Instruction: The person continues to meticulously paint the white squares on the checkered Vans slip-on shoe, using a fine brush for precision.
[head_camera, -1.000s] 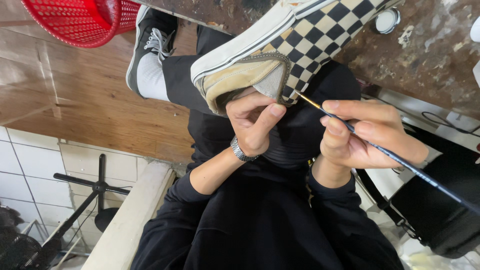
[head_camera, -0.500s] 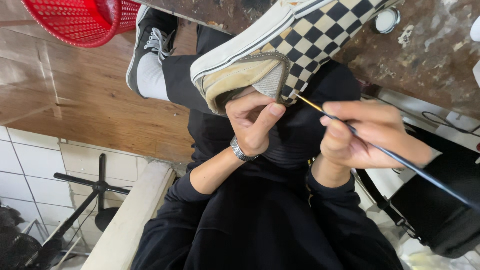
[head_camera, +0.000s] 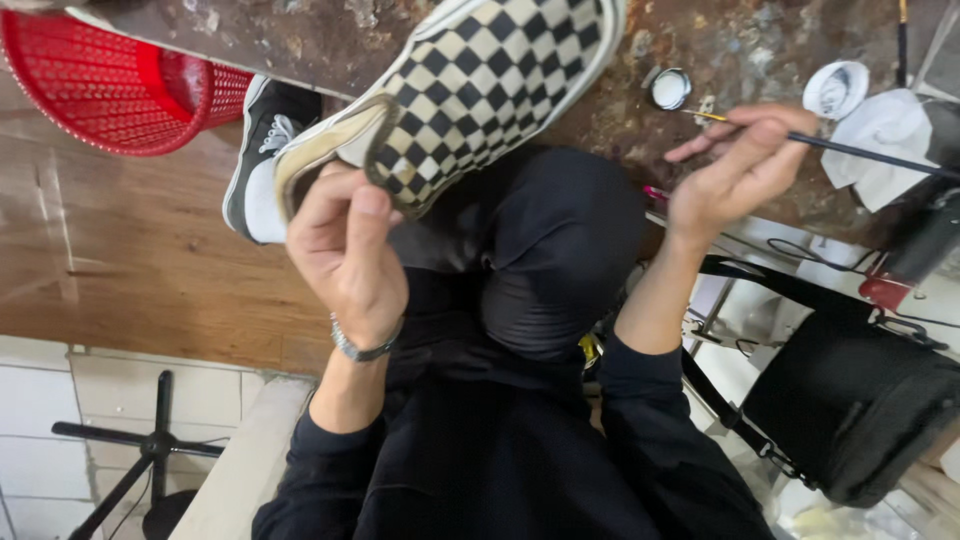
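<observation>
Stained brown desk (head_camera: 760, 180) fills the top, a red perforated basket (head_camera: 110, 85) at its corner. Left hand (head_camera: 345, 255) has its fingers clamped on the heel of the checkered slip-on shoe (head_camera: 480, 90), held up over the lap. Right hand (head_camera: 735, 170) pinches a thin paintbrush (head_camera: 850, 148), tip off the shoe, near a small white paint pot (head_camera: 670, 88). Painting looks unfinished; shoe's toe is cut off, so touched-up spots are hard to judge.

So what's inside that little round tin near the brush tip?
The small round tin lies open on the stained worktop, showing something white inside, likely paint. How full it is cannot be seen. The thin brush in the right hand points toward it.
</observation>
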